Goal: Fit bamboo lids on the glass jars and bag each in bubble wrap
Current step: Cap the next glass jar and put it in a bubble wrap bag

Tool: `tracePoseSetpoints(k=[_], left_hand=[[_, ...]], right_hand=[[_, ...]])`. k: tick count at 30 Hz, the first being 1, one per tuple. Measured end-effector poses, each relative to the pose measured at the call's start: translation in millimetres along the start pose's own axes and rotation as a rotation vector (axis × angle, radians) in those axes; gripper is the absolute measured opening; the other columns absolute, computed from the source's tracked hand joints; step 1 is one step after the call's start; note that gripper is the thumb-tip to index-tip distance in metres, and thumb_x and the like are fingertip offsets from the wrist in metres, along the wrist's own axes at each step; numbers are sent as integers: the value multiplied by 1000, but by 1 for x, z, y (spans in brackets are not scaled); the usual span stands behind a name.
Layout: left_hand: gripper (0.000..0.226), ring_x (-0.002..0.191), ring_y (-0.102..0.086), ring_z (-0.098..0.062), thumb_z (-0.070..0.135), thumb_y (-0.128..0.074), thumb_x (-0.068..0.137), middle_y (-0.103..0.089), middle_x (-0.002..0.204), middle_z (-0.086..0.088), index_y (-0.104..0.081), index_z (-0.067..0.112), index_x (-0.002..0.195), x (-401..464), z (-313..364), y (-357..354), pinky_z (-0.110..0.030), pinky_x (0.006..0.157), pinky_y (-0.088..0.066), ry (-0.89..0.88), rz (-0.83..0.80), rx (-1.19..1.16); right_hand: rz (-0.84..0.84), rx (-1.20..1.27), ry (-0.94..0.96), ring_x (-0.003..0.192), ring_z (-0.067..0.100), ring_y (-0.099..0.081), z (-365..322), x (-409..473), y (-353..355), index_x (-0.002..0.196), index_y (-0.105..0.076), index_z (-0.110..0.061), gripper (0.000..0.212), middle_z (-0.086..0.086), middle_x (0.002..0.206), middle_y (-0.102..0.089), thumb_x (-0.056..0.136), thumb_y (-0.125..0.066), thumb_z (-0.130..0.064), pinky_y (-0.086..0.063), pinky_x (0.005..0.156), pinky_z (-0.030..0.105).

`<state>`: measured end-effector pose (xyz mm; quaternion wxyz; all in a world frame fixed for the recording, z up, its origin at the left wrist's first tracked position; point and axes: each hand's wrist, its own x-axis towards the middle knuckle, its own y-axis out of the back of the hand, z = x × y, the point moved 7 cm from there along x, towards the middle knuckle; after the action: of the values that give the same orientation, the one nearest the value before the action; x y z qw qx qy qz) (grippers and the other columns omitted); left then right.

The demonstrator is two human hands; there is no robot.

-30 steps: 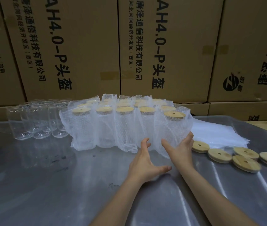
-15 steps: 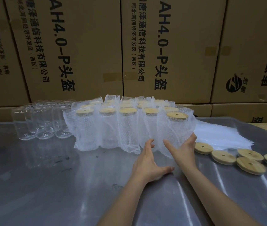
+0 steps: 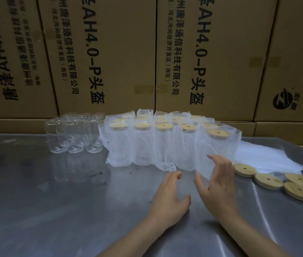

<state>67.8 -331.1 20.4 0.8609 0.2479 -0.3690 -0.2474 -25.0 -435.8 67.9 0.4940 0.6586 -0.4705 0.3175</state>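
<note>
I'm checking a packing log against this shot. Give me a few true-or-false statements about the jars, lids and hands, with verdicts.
1. The bare glass jars stand left of the wrapped jars. True.
2. Both hands grip a loose lid. False: the left hand and right hand are open and hold nothing.
3. The loose bamboo lids lie on the table at the right. True.
4. The wrapped jars lack lids. False: bamboo lids show at their tops.

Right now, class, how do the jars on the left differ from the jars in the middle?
The left jars are bare clear glass; the middle jars are bagged in bubble wrap. The left jars stand open; the middle jars carry bamboo lids. Both groups stand upright on the metal table.
</note>
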Motion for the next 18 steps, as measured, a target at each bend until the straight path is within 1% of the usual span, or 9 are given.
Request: tracePoseSetpoints(k=[2, 3, 5, 6, 7, 9, 11, 14, 18], left_hand=[[53, 125, -45, -10, 24, -62, 83, -46, 133, 7, -45, 19, 132, -8, -5, 27, -20, 104, -34, -80, 39, 57], [51, 123, -48, -14, 21, -61, 82, -48, 131, 5, -48, 17, 131, -10, -11, 44, -23, 104, -35, -98, 88, 92], [45, 114, -53, -20, 12, -61, 80, -54, 122, -2, -53, 11, 124, -9, -26, 83, -28, 99, -38, -114, 272, 156], [42, 110, -54, -23, 7, -61, 79, -55, 118, -4, -55, 9, 120, -7, -37, 104, -29, 96, -38, -103, 374, 188], [40, 107, -54, -25, 3, -62, 79, -55, 116, -7, -56, 7, 118, -4, -50, 122, -31, 95, -39, -70, 460, 219], [40, 109, -53, -28, -2, -64, 80, -54, 118, -10, -54, 5, 119, 6, -79, 154, -36, 95, -40, 47, 555, 283], [44, 114, -50, -29, 1, -62, 82, -51, 125, -10, -50, 5, 125, 20, -110, 176, -41, 97, -40, 182, 540, 362], [56, 122, -44, -31, 5, -58, 83, -43, 136, -13, -40, 2, 136, 48, -147, 195, -41, 102, -34, 319, 390, 541], [63, 130, -38, -31, 5, -55, 84, -38, 144, -14, -30, 2, 141, 85, -178, 215, -42, 104, -33, 462, 233, 624]], right_hand=[[-169, -7, 106, 101, 28, -52, -21, -6, -15, 113, -55, -7, 43, 11, 109, -55, 73, -68, -17, -37, 91, 32], [-300, -43, 147, 100, 29, -55, -30, -10, -28, 110, -59, -10, 38, 9, 108, -57, 74, -66, -22, -40, 90, 34], [-560, -120, 164, 113, 25, -51, -41, -21, -54, 114, -59, -17, 34, 2, 119, -53, 84, -60, -34, -40, 95, 34], [-637, -128, 159, 120, 20, -45, -44, -27, -66, 119, -56, -22, 36, -2, 125, -48, 88, -55, -40, -37, 98, 30], [-675, -130, 151, 123, 14, -40, -47, -30, -75, 122, -51, -26, 37, -7, 128, -44, 90, -49, -45, -34, 99, 26], [-740, -112, 127, 124, 9, -36, -51, -35, -92, 126, -45, -31, 38, -12, 129, -40, 94, -42, -51, -32, 98, 23], [-798, -85, 100, 125, 7, -36, -54, -39, -104, 129, -42, -32, 40, -14, 130, -40, 95, -38, -54, -30, 101, 23], [-834, -86, 98, 132, 4, -29, -50, -41, -110, 136, -35, -36, 46, -18, 138, -35, 96, -32, -58, -22, 110, 24], [-887, -123, 97, 139, -4, -13, -47, -43, -115, 142, -24, -43, 50, -25, 147, -21, 95, -29, -62, -11, 116, 24]])
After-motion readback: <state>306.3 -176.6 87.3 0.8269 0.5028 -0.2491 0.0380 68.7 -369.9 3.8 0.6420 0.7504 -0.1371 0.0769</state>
